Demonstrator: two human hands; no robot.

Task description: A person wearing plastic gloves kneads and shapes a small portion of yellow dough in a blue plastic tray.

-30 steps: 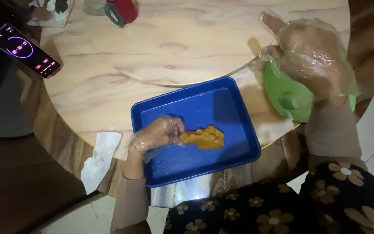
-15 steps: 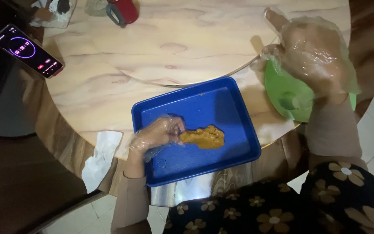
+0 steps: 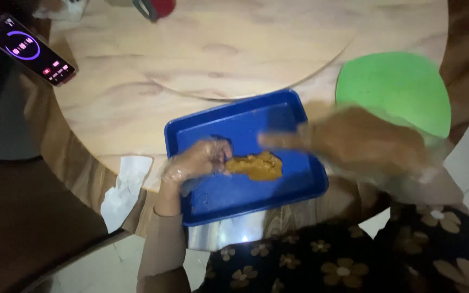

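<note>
The lumpy, golden-brown piece of fried food (image 3: pixel 255 166) lies near the middle of the blue tray (image 3: pixel 278 116), a shallow rectangular plastic one with rounded corners and a raised rim. My left hand (image 3: pixel 196 161), in a thin, crinkly clear plastic glove, rests inside the tray with its fingers curled and pinched on the left end of the piece. My right hand (image 3: pixel 365 142), gloved the same way, is a blur over the tray's right edge, a finger stretched left toward the food; I cannot tell whether it is open or closed, and it seems to hold nothing. Just beyond it on the right sits a round, smooth green plate (image 3: pixel 394 89), partly hidden by that hand. The tray rests at the near edge of the round desk (image 3: pixel 137 103), pale wood with visible grain and knots. A crumpled white tissue (image 3: pixel 126 182) hangs at the desk's near left edge, and a dark phone (image 3: pixel 29 50) with a lit screen lies far left. A red object (image 3: pixel 156 7) shows at the far edge.
</note>
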